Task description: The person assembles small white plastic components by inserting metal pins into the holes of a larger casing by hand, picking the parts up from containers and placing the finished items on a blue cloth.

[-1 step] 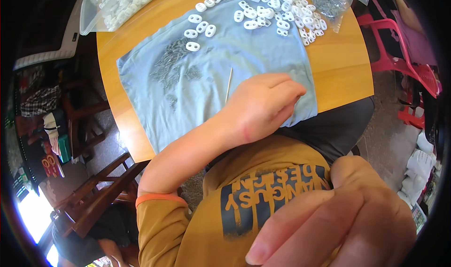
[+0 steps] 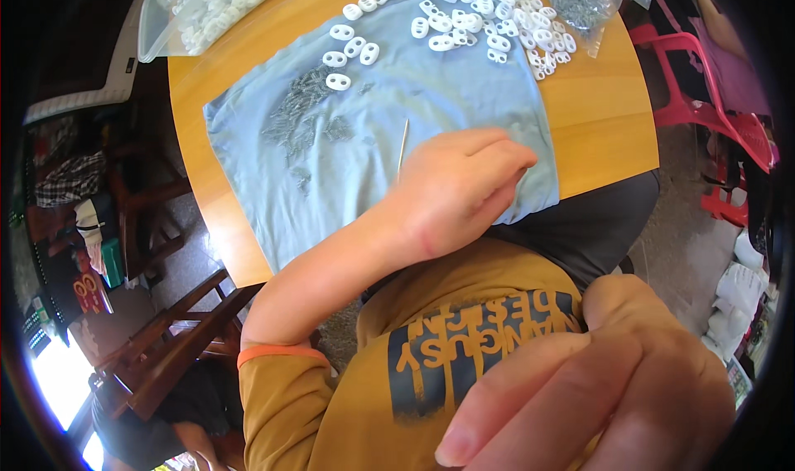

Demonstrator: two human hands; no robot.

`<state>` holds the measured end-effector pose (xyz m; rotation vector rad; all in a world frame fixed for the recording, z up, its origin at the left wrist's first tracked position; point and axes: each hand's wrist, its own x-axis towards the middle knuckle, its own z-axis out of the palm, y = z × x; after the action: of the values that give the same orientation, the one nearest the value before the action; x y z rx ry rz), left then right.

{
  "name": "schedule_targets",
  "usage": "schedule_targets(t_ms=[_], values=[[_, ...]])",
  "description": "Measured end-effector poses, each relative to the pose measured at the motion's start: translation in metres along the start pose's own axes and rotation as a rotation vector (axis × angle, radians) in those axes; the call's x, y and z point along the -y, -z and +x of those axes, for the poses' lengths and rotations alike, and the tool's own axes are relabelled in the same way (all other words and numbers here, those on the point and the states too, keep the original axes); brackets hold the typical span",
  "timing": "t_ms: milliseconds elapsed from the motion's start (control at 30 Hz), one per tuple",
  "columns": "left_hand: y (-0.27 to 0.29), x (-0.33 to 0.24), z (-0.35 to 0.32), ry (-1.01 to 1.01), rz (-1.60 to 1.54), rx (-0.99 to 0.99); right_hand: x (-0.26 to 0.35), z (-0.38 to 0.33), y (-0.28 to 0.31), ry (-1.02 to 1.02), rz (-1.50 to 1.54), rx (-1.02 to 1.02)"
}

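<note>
My left hand (image 2: 468,185) is closed above the near part of a light blue cloth (image 2: 472,90), its fingers curled under; what they hold, if anything, is hidden. A thin metal rod (image 2: 403,146) points away from the cloth's middle, its near end hidden by that hand. Large and close, my right hand (image 2: 604,380) is raised in front of my mustard shirt, fingers bent and pressed together; their grip is out of sight. On the cloth lie many tiny dark grey metal pieces, spring-like (image 2: 302,111), and white two-hole plastic cord stoppers (image 2: 368,53).
A clear bag of white pieces (image 2: 219,7) sits at the table's far left, and a bag of grey pieces (image 2: 580,7) at the far right. Beside the wooden table (image 2: 600,123) stand a pink plastic chair (image 2: 687,82) and a dark wooden chair (image 2: 166,347).
</note>
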<state>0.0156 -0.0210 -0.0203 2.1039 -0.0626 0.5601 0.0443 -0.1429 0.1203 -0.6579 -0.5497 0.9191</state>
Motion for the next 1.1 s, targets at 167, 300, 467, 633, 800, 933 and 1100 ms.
schedule_targets(t_ms=[167, 300, 467, 633, 800, 933, 1100], values=[[0.042, -0.016, -0.004, 0.128, 0.056, -0.102, -0.002, 0.008, 0.002, -0.015, -0.013, -0.029], [0.073, -0.002, -0.013, 0.235, 0.346, -0.193, -0.006, 0.017, 0.004, -0.026, -0.014, -0.043], [0.087, 0.016, -0.016, 0.404, 0.384, -0.299, -0.012, 0.026, 0.004, -0.046, -0.022, -0.063], [0.084, 0.029, -0.016, 0.358, 0.622, -0.164, -0.013, 0.032, 0.005, -0.052, -0.031, -0.093], [0.081, 0.037, -0.02, 0.36, 0.656, -0.164, -0.014, 0.037, 0.005, -0.063, -0.04, -0.117], [0.08, 0.039, -0.017, 0.342, 0.686, -0.165, -0.014, 0.041, 0.004, -0.07, -0.05, -0.134], [0.085, 0.032, -0.019, 0.459, 0.434, -0.271, -0.019, 0.052, 0.004, -0.121, -0.086, -0.18]])
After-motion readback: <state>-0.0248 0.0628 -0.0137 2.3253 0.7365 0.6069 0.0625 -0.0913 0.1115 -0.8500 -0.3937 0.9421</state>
